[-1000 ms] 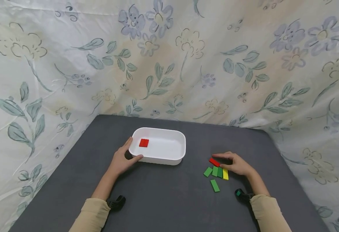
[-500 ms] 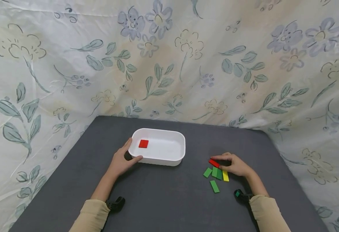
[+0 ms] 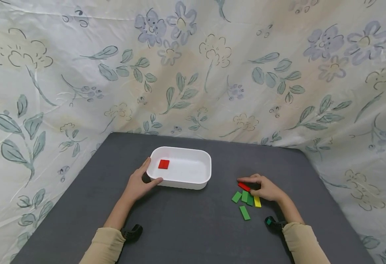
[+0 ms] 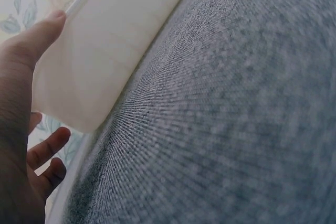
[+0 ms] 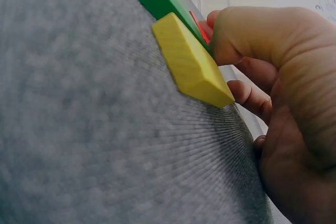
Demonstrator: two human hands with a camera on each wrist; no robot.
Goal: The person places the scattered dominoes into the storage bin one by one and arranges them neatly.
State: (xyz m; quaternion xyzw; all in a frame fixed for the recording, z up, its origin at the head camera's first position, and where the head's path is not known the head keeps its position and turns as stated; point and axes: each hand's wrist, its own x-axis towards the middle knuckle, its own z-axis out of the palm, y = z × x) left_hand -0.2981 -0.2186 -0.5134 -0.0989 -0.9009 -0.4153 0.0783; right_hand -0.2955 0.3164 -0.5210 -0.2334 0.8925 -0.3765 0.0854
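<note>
At the left corner of a white plastic tray (image 3: pixel 193 184), my left hand (image 3: pixel 137 185) grips the wall, its thumb on the near rim and fingers along the left side. Two red blocks, side by side, look like one red square (image 3: pixel 163 164) inside the tray. Over to the right, my right hand (image 3: pixel 267 189) pinches a small red block (image 3: pixel 244 186) between thumb and index finger. Just below that block lie green blocks (image 3: pixel 244 196) and a yellow block (image 3: pixel 257 201). The right wrist view shows the yellow block (image 5: pixel 191 61) close beside the thumb, with only a red sliver (image 5: pixel 199 26) visible.
A lone green block (image 3: pixel 244 213) lies nearer than the others, and another green block (image 3: pixel 236 197) sits at an angle on the left. Dark grey cloth (image 3: pixel 193 223) covers the table. Behind hangs a flowered curtain (image 3: pixel 179 91).
The right hand's fingertips have shifted slightly left along the red block, and the yellow block has moved a little nearer. The left hand and tray have stayed in place.
</note>
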